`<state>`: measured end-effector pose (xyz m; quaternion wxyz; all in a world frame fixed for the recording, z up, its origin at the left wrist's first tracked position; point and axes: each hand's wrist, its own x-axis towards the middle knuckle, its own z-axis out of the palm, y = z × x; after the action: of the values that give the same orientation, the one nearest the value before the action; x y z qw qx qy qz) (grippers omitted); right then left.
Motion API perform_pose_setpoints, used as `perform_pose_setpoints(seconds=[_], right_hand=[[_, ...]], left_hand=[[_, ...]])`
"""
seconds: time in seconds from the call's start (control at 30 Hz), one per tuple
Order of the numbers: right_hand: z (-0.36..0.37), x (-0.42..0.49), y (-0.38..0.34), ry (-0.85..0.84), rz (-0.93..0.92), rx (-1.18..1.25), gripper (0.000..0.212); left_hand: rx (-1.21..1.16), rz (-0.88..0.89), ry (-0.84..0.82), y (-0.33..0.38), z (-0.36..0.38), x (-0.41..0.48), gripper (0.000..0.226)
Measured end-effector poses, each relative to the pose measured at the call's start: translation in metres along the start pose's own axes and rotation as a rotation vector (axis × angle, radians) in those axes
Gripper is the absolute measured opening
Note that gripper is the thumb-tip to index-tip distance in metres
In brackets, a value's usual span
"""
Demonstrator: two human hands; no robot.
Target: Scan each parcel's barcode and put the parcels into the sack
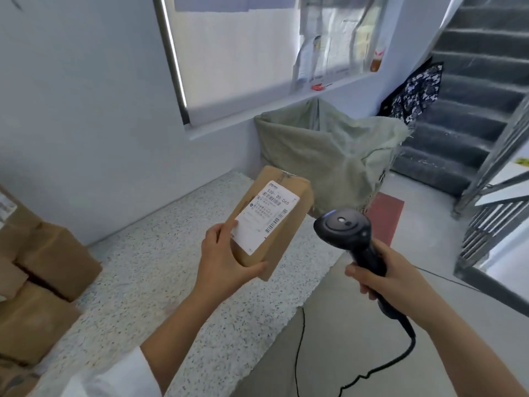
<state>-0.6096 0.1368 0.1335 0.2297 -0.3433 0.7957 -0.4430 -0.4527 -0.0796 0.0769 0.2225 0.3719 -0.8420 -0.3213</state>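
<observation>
The left grip (226, 259) holds a parcel (270, 222), label up, above the speckled tabletop (148, 267). The right grip (396, 282) holds a scanner (343, 227) just right of it. A sack (323, 150) stands far behind.

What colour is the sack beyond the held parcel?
Pale green sack, seen best in the head view.

I am wearing a white sleeve (114, 379), ending well above my left hand (226, 259); my right forearm (458, 339) is showing bare.

Relative to the sack (329, 156): counter (160, 253) before-left, bearing cartons (43, 282) at its left edge; parcel (274, 224) and scanner (343, 230) in front, parcel leftmost; stairs (472, 110) behind-right.
</observation>
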Motion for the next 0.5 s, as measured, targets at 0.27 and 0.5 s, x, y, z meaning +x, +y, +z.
perform_pose_setpoints(seconds=[0.27, 0.5], right_hand=[[-0.135, 0.043, 0.062, 0.076, 0.001, -0.044, 0.017], [-0.201, 0.092, 0.092, 0.159, 0.016, -0.001, 0.019]], left_hand=[[-0.140, 0.049, 0.003, 0.099, 0.121, 0.058, 0.097], [-0.099, 0.120, 0.007, 0.152, 0.152, 0.115, 0.098]])
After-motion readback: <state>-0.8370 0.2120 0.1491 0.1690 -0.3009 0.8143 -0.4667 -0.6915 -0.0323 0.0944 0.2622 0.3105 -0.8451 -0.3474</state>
